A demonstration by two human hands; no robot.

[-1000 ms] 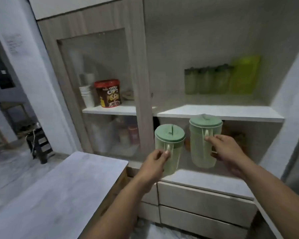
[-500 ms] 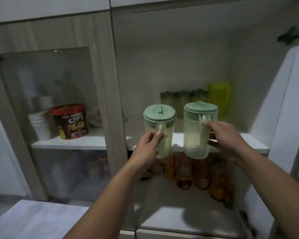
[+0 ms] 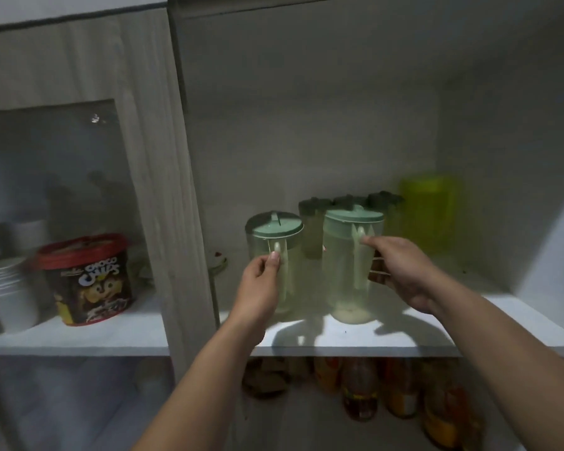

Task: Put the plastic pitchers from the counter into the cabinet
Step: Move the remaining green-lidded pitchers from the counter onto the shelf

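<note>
Two translucent green pitchers gripped at the white cabinet shelf.
We see the left hand (image 3: 261,281) clasping the handle of the left translucent pale-green lidded plastic pitcher (image 3: 275,265) and the right hand (image 3: 404,271) closed on the right one's (image 3: 350,265) handle — both upright on the white shelf (image 3: 355,338), ahead of darker-lidded pitchers (image 3: 349,203).

Cabinet: pale wood-grain frame (image 3: 163,190), its open bay walled in plain grey-white.
Door: a glass-panelled door (image 3: 56,196) on the left, shut, showing dim reflections.
Shelf: a white board (image 3: 355,336) crosses the open bay, with a matching shelf (image 3: 88,336) behind the glass.
Light: dim overall; a bright patch and soft shadows fall on the white board.
</note>
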